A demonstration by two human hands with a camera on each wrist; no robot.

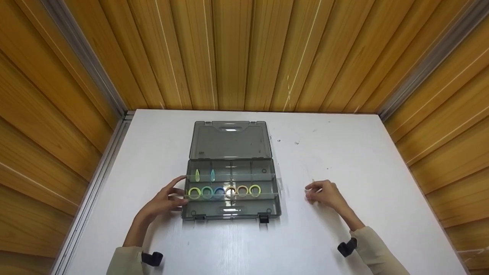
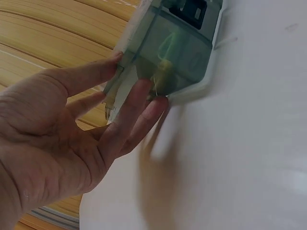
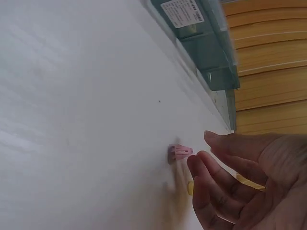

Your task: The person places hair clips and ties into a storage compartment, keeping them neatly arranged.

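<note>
A grey see-through compartment box [image 1: 231, 209] lies on the white table with its lid [image 1: 230, 142] folded back. In its back row are a yellow-green hair clip [image 1: 197, 175] and a blue hair clip [image 1: 212, 175]; along the middle row sit several coloured rings like hair ties [image 1: 207, 192]. My left hand [image 1: 165, 200] rests at the box's left side, fingers spread and touching it. To the right of the box, my right hand [image 1: 324, 194] is low over the table, thumb and fingers apart. A pink hair clip [image 3: 181, 151] is just beyond its fingertips.
A small yellow thing [image 3: 190, 187] is partly hidden behind the right fingers. Wood-look panels [image 1: 244, 57] wall the table [image 1: 244, 244] at the back and sides. Two latches [image 1: 263, 218] are on the box's front edge.
</note>
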